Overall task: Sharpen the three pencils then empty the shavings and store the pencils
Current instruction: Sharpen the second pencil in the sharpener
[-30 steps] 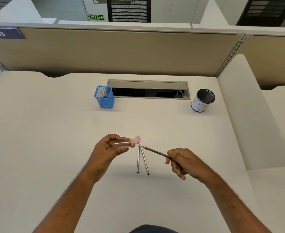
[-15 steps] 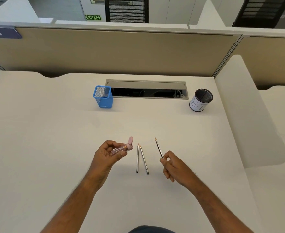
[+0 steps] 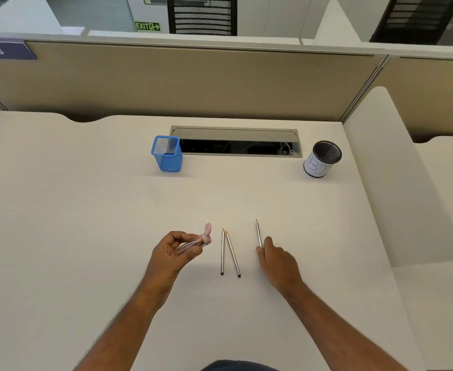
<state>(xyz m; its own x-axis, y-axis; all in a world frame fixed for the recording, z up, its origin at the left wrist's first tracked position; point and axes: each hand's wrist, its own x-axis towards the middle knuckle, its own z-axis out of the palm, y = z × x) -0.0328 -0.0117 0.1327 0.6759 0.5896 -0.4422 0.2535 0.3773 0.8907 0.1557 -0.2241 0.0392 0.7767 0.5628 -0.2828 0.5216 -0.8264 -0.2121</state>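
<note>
Three pencils are on the white desk [image 3: 86,210], all with their points facing the far side. Two pencils [image 3: 229,253] lie close together in the middle, points almost touching and back ends spread a little apart. The third pencil [image 3: 258,233] is just to their right. The right hand [image 3: 277,259] is at its near end, with its fingers curled down over the end, but I cannot tell if they pinch it or only touch it.

The left hand [image 3: 173,250] is held up above the desk, to the left of the two pencils. Its curled fingers grip a clear tube sharpener [image 3: 193,243] with a pink end, and the pink lid is flipped open.

Far back on the desk stand a blue mesh cup [image 3: 167,153] on the left and a round black mesh cup with a white paper label [image 3: 321,160] on the right. Between them is a long open cable slot [image 3: 236,141]. A tan divider wall [image 3: 193,81] runs behind the desk, and a white side panel [image 3: 396,183] stands along the right edge. Lots of bare desk lies to the left and between the pencils and the cups.
</note>
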